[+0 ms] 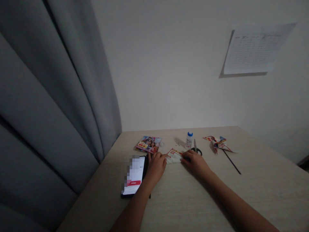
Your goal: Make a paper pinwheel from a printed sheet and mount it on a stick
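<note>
A small piece of printed paper (174, 156), cream with red and orange print, lies on the table between my two hands. My left hand (156, 164) closes on its left edge, with the fingers bent. At its right edge my right hand (193, 161) is closed on the paper too; the fingertips are partly hidden. Just beyond the right hand are scissors (198, 151) with dark handles, partly covered by that hand. A white bottle with a blue cap (189, 141) stands upright behind them.
A paper pinwheel (220, 144) on a dark stick lies to the right. Colourful leaflets (148, 144) lie at the back left. A lit phone (134, 177) is beside my left forearm, partly over a dark object. Grey curtain (79, 80) borders the table's left; a printed sheet (252, 50) hangs on the wall.
</note>
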Demonstrator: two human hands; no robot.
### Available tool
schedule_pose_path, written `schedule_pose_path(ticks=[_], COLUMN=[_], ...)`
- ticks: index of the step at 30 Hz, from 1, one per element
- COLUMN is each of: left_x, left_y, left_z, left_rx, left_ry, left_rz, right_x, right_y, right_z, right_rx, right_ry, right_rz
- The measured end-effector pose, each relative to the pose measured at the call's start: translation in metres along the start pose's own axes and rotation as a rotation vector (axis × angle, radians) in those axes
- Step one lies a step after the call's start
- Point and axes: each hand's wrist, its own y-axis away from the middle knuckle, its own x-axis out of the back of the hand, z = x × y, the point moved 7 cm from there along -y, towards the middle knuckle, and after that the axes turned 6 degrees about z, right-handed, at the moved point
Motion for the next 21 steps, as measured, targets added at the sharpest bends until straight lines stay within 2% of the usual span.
schedule_pose_path(ticks=[6, 21], left_x=[0.0037, -0.0008], left_y=[0.0012, 0.0002], left_z=[0.0019, 0.0016], left_rx=[-0.019, -0.032], left_ry=[-0.009, -0.036], left_rz=[0.015, 0.022], right_x=[-0.0006, -0.0009], right_y=[0.0008, 0.0008], right_z=[-0.0015, -0.0047], right_rx=[-0.010, 0.003], right_ry=[0.027, 0.063], right_rz=[0.009, -0.013])
